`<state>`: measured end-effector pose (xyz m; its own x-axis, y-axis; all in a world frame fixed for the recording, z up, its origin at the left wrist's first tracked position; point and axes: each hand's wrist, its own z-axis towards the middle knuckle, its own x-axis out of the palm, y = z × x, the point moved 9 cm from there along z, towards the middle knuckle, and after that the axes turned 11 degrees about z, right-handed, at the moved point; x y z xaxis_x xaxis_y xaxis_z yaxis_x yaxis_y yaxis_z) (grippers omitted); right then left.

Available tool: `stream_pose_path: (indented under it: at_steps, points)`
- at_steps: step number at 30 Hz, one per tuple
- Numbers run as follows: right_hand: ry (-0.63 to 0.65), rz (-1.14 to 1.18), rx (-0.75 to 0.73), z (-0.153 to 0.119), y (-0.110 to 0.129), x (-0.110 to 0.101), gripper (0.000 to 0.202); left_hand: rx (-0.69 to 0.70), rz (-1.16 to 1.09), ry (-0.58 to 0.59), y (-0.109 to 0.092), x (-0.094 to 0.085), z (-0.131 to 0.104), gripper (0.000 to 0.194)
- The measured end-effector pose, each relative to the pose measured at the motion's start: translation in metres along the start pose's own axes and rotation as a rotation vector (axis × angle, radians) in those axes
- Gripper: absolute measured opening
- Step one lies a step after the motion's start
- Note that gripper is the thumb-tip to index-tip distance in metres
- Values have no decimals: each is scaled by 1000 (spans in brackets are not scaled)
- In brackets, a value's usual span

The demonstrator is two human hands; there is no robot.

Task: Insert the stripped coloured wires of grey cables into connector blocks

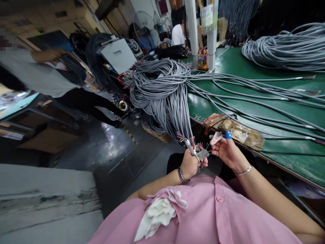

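Note:
My left hand point(191, 163) is wrapped round the ends of several grey cables, whose thin coloured wires point(181, 136) fan out above the fist. A grey covering sits on its thumb. To its right, my right hand point(228, 152) is raised palm up, with a blue covering on one digit and a pale one on another; its fingertips are bent near a red and a green wire, and whether they pinch one is too small to tell. A large heap of grey cables point(162, 84) hangs over the table's left end, just beyond my hands.
Long grey cables run across the green table point(256, 113). A taped wooden block point(243, 134) lies at its near edge, and a cable coil point(286, 47) at the far right. One person point(45, 74) stands at the left; another point(177, 35) is behind the heap near a fan.

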<state>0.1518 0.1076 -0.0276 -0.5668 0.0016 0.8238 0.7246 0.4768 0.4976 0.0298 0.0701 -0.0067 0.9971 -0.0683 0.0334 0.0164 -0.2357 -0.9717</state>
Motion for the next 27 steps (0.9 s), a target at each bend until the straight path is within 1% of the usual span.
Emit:
stream_pose_path:
  at_steps: [3, 5, 10, 14, 17, 22, 24, 27]
  points:
    - [-30, -63, -60, 1, 7, -1, 30, 17, -12, -33, -6, -2, -1, 35]
    - [-44, -78, -92, 1, 9, -2, 23, 18, -30, -48, -9, -1, 0, 36]
    - [-27, -44, -121, 6, 4, -8, 31, 36, -68, -78, -11, 2, 7, 36]
    - [-13, -38, -99, 13, -3, -12, 36, 42, -79, -74, -7, 5, 15, 34]
    - [-35, -4, -103, 17, -5, -13, 39, 40, -81, -85, -3, 5, 18, 33]
    - [-112, 32, -196, 20, -1, -18, 36, 18, -46, -87, 3, 4, 18, 36]
    - [-108, 23, -217, 20, -1, -17, 37, 13, -20, -80, 5, 5, 17, 36]
    - [-80, 23, -209, 21, -4, -15, 40, 19, 1, -80, 6, 4, 15, 35]
